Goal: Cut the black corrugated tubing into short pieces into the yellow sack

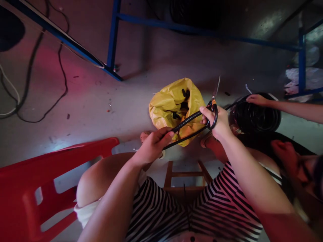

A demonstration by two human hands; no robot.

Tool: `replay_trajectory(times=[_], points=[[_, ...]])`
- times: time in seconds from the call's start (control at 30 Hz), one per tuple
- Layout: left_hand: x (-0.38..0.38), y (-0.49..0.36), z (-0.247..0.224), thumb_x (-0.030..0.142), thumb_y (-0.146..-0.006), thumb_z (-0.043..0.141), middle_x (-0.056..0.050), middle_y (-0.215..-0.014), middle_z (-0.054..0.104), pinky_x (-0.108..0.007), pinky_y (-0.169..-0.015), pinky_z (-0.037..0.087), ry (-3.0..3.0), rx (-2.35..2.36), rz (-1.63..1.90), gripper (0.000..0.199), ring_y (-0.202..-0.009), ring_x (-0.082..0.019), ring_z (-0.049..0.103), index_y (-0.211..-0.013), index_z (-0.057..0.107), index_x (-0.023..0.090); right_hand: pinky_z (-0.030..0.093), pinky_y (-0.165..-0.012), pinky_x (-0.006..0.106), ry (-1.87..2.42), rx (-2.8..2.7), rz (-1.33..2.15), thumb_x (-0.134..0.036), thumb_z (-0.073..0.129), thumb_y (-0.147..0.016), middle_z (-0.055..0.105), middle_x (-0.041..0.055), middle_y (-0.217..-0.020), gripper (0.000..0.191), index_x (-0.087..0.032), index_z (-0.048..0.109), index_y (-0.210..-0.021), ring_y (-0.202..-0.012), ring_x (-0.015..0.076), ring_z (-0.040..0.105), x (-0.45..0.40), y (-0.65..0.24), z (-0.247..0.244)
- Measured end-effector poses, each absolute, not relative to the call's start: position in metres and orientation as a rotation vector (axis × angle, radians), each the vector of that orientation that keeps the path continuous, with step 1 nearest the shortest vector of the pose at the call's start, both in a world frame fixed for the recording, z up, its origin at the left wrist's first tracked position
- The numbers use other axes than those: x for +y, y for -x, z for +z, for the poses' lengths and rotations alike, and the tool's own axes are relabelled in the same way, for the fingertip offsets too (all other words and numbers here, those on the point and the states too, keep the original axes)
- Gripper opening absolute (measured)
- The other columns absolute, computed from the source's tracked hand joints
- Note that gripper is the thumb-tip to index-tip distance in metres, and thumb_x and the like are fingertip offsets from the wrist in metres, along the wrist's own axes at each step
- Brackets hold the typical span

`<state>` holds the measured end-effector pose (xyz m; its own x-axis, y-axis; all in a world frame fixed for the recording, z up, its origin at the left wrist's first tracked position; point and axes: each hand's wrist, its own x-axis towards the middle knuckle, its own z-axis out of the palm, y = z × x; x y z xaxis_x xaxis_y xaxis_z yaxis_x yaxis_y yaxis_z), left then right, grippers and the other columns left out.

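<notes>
Your one view comes from a camera worn on your head, facing forward and steeply down past your striped lap. Your hands (155, 144) sit close by at frame center, and your forearms run up from the lower edge. The floor (88, 97) lies farther off, reaching the blue metal frame (113, 37) across the top. No second view shares this scene.

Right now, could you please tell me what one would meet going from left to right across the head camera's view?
Red chair, yellow bag, scissors, black coil, crumpled white plastic.
</notes>
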<state>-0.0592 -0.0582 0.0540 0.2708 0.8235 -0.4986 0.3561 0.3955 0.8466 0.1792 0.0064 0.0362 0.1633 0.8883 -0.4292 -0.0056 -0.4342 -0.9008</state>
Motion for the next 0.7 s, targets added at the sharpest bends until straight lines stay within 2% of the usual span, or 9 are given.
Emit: replay_trajectory(times=[0.13,0.23,0.37,0.5,0.6,0.7], points=[[-0.057,0.064,0.048,0.050,-0.094,0.055,0.001,-0.069,0.057,-0.026,-0.062,0.040,-1.243,1.479,0.460,0.035,-0.067,-0.015,0.050,-0.093,0.070,0.018,0.047,-0.057,0.026,1.808,-1.177,1.209,-0.062,0.079,-0.077,0.058,-0.0016,-0.066,0.046,-0.020,0.061,-0.080,-0.058,0.0132,0.054,-0.001,-0.188,0.025],[-0.054,0.068,0.046,0.048,-0.095,0.056,0.002,-0.070,0.053,-0.025,-0.061,0.039,-1.154,1.464,0.566,0.034,-0.065,-0.014,0.047,-0.099,0.070,0.017,0.045,-0.062,0.026,1.942,-1.351,1.002,-0.063,0.075,-0.082,0.058,-0.0003,-0.067,0.045,-0.021,0.059,-0.076,-0.067,0.0161,0.054,-0.009,-0.194,0.023],[-0.050,0.071,0.048,0.050,-0.094,0.061,0.005,-0.065,0.041,-0.024,-0.053,0.031,-0.936,1.401,0.742,0.034,-0.057,-0.011,0.036,-0.098,0.066,0.017,0.045,-0.057,0.028,1.840,-1.225,1.380,-0.074,0.068,-0.082,0.055,-0.0005,-0.060,0.056,-0.023,0.050,-0.068,-0.058,0.0160,0.054,-0.026,-0.188,0.023],[-0.046,0.071,0.050,0.049,-0.090,0.067,0.006,-0.064,0.039,-0.024,-0.051,0.028,-0.848,1.424,0.892,0.032,-0.054,-0.009,0.035,-0.094,0.064,0.018,0.043,-0.051,0.027,1.736,-1.158,1.659,-0.081,0.069,-0.077,0.056,-0.0004,-0.059,0.062,-0.022,0.052,-0.070,-0.053,0.0144,0.051,-0.040,-0.173,0.021],[-0.045,0.071,0.049,0.048,-0.090,0.068,0.006,-0.063,0.040,-0.024,-0.049,0.028,-0.830,1.460,0.910,0.030,-0.053,-0.009,0.036,-0.093,0.064,0.018,0.044,-0.051,0.026,1.720,-1.090,1.695,-0.081,0.071,-0.074,0.055,-0.0015,-0.060,0.062,-0.022,0.052,-0.071,-0.053,0.0133,0.051,-0.039,-0.172,0.017],[-0.044,0.071,0.046,0.046,-0.090,0.067,0.006,-0.064,0.040,-0.023,-0.049,0.029,-0.831,1.462,0.896,0.029,-0.053,-0.009,0.036,-0.092,0.063,0.018,0.045,-0.055,0.026,1.763,-1.054,1.580,-0.079,0.074,-0.072,0.056,-0.0020,-0.061,0.062,-0.021,0.053,-0.071,-0.056,0.0129,0.053,-0.025,-0.186,0.013]])
